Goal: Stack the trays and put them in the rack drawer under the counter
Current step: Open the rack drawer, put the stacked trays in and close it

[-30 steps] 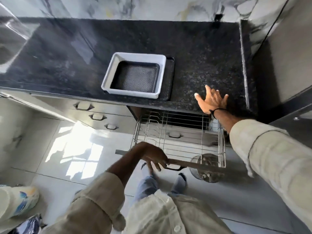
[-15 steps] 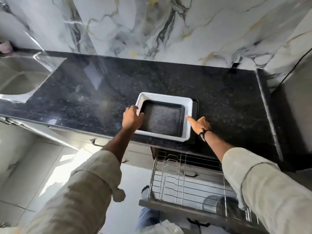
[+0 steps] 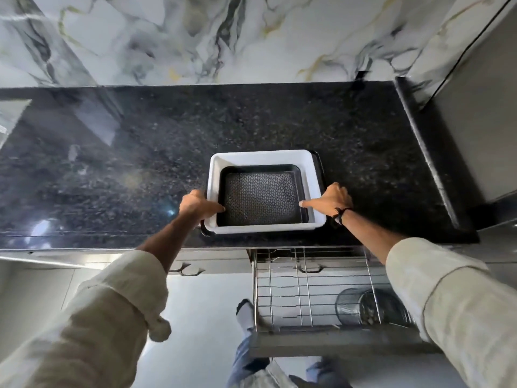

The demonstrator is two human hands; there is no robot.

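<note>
A stack of trays sits near the front edge of the black granite counter (image 3: 140,169). A white tray (image 3: 260,157) holds a smaller black tray with a patterned floor (image 3: 261,197). A flat black tray (image 3: 321,169) peeks out beneath them. My left hand (image 3: 197,205) grips the stack's left rim, thumb over the edge. My right hand (image 3: 330,200) grips the right rim the same way. Below the counter the wire rack drawer (image 3: 282,292) stands pulled out.
A steel mesh cup (image 3: 363,306) lies in the drawer's right part. Closed drawers with handles (image 3: 186,268) are to the left of the rack. A grey appliance wall (image 3: 475,121) borders the counter on the right. My feet (image 3: 246,315) stand beside the drawer.
A second ago my left hand was on the drawer front and my right hovered over the counter. Both hands have since come to the tray stack and closed on its two side rims.
</note>
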